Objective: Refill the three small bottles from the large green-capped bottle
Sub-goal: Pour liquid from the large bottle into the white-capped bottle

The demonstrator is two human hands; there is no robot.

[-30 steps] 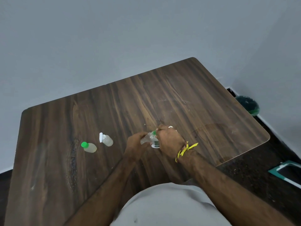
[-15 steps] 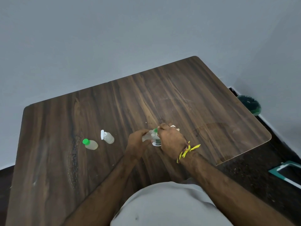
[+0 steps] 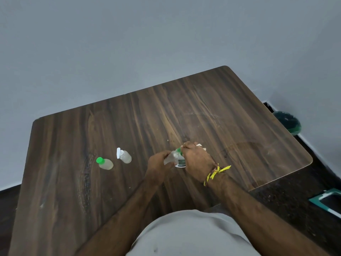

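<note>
Clear small bottle [image 3: 170,157] in closed left grip [image 3: 160,164], right grip [image 3: 195,159] closed around green-capped bottle [image 3: 180,159].

Grey shirt [image 3: 191,235], yellow wrist thread [image 3: 215,171]

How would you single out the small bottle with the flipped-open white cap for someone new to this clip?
Start at the dark wooden table and look left of the person's hands. Two small bottles stand there side by side, apart from each other. The one nearer the hands is the white-capped bottle, its lid flipped open; its neighbour wears a closed green cap.
</note>
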